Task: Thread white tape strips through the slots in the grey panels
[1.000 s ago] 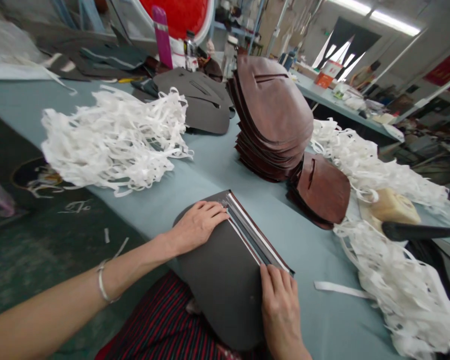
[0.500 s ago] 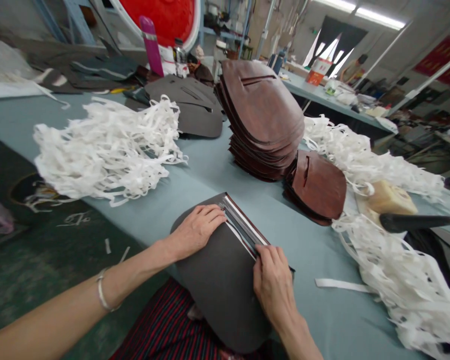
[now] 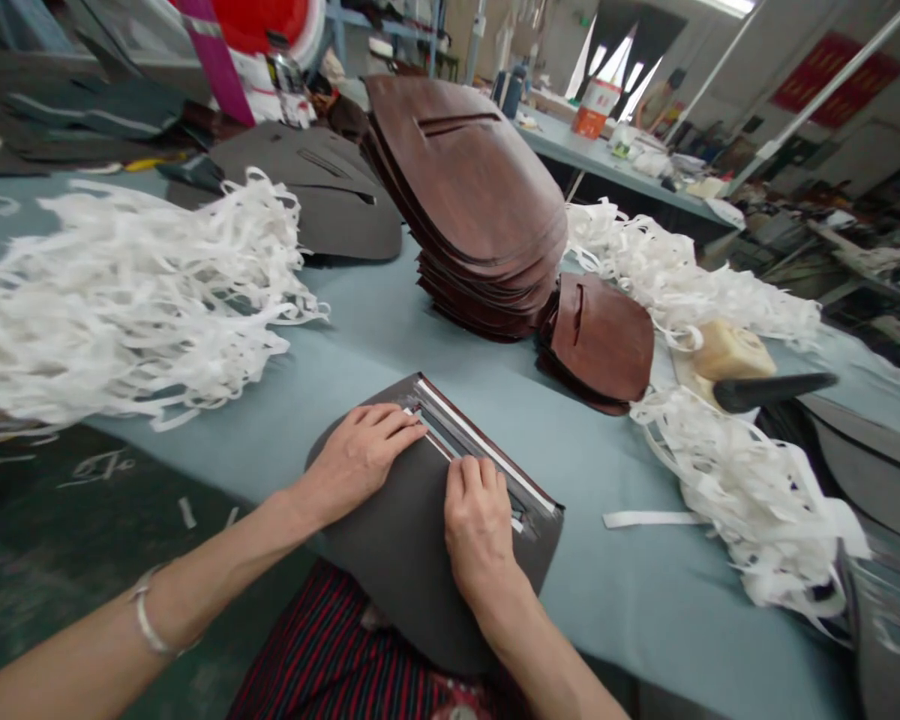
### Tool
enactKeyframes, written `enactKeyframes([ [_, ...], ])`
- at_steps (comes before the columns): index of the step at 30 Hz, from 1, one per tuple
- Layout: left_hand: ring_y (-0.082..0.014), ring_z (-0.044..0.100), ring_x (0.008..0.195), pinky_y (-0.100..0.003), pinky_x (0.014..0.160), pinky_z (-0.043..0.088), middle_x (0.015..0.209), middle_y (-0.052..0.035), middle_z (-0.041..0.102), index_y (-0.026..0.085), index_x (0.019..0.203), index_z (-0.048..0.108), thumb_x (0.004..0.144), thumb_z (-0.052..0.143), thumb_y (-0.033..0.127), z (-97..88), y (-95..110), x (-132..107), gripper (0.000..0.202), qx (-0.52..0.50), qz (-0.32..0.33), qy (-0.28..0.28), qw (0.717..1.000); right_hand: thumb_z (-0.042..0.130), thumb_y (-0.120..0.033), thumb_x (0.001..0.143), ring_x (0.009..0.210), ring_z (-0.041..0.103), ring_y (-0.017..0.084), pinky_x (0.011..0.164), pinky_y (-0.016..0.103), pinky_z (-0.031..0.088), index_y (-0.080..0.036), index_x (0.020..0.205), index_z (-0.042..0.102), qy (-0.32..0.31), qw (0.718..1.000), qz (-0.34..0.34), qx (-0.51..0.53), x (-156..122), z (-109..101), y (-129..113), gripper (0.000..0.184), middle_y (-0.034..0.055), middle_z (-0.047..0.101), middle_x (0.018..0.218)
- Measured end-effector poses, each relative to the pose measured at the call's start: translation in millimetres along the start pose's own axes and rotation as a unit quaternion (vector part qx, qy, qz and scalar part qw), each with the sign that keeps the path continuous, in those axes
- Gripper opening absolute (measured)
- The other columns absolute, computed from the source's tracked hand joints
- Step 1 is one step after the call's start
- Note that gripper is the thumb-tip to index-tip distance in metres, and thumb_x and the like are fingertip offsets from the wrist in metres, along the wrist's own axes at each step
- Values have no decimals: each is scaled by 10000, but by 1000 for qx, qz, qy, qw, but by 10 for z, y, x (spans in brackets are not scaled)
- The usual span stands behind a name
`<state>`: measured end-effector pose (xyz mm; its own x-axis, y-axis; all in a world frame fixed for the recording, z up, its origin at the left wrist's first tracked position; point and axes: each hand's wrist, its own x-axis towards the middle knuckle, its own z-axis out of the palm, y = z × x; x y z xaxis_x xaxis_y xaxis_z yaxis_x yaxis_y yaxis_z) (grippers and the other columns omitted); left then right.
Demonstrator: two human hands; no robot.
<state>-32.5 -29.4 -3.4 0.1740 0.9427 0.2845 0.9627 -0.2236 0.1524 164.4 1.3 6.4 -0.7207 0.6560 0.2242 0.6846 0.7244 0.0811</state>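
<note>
My L hand [image 3: 356,460] lies flat, fingers together, on slotted dark grey leather panel [image 3: 397,570]; R hand [image 3: 480,520] presses flat on its strips, no pinch. Panel sits over edge of blue-grey table [image 3: 592,620], above striped cloth [image 3: 307,660]. Beyond: white paper strips [image 3: 135,300], brown leather panel stack [image 3: 465,190], grey panels [image 3: 315,190].

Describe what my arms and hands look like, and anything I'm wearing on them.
The left arm and right arm are bare, with no sleeves or gloves. A thin silver bangle circles the left wrist; none shows on the right. Dark clothing with red stripes shows below them.
</note>
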Motion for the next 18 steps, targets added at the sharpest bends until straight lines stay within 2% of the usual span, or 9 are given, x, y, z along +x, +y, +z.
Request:
enactKeyframes([
  [5, -260, 468, 1156, -432, 926, 398, 1229, -50, 584, 230, 1230, 544, 913, 433, 128, 29, -27, -16, 351, -3, 5, -5, 1000, 402, -46, 879, 905, 473, 283, 750, 430, 437, -64, 1129, 574, 24, 999, -11, 29, -654, -126, 379, 304, 158, 573, 998],
  [8, -255, 468, 1160, -430, 925, 394, 1226, -51, 586, 237, 1234, 540, 919, 412, 130, 30, -25, -12, 356, -6, 9, -7, 1000, 406, -62, 901, 911, 478, 258, 755, 411, 439, -115, 1066, 573, 35, 992, 6, 123, -891, -169, 557, 241, 133, 568, 1026],
  [10, -250, 467, 1165, -427, 929, 393, 1229, -51, 585, 240, 1238, 537, 924, 395, 131, 20, -28, -5, 362, -8, 15, -9, 1000, 408, -55, 903, 891, 487, 224, 756, 377, 450, -149, 990, 568, 48, 977, 41, 203, -935, -161, 617, 205, 102, 557, 992],
  [12, -245, 469, 1165, -420, 928, 395, 1234, -52, 584, 241, 1241, 535, 928, 382, 134, 9, -56, 7, 365, -9, 25, -9, 1000, 408, -53, 901, 916, 491, 210, 800, 370, 456, -162, 1024, 554, 61, 961, 75, 258, -922, -131, 633, 220, 89, 538, 993],
  [15, -242, 473, 1166, -411, 925, 399, 1240, -57, 582, 234, 1232, 540, 930, 376, 135, -2, -155, 39, 357, -10, 43, -12, 999, 408, -59, 894, 974, 485, 215, 854, 388, 452, -164, 1158, 521, 76, 950, 103, 285, -882, -81, 608, 306, 99, 513, 1042],
  [18, -249, 482, 1160, -415, 920, 406, 1226, -68, 587, 215, 1204, 557, 921, 379, 114, -19, -225, 92, 349, -1, 48, -15, 999, 398, -49, 883, 970, 483, 217, 829, 382, 460, -163, 1155, 537, 78, 944, 115, 298, -866, -49, 568, 326, 101, 497, 1034],
])
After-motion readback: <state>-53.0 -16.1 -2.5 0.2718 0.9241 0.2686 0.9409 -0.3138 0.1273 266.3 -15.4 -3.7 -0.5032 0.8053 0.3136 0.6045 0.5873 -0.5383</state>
